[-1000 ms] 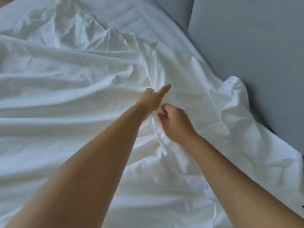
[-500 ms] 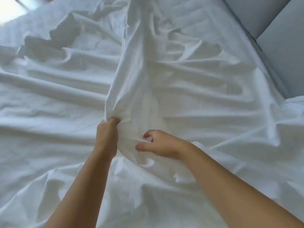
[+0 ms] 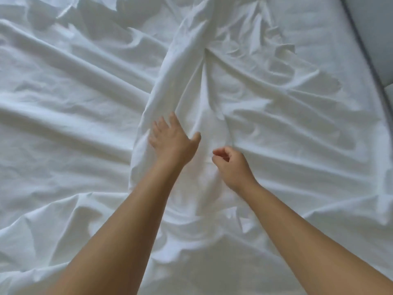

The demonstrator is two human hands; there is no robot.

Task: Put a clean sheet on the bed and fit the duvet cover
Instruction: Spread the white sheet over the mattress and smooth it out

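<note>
The big white crumpled cloth sheet lay spread over the bed, full of folds. One long raised fold ran from the far middle down to your hands. Your left hand lay on that fold's near end, fingers straight and spread. Your right hand, just right of it, had its fingers curled in, holding nothing. A grey wall showed far right.
</note>
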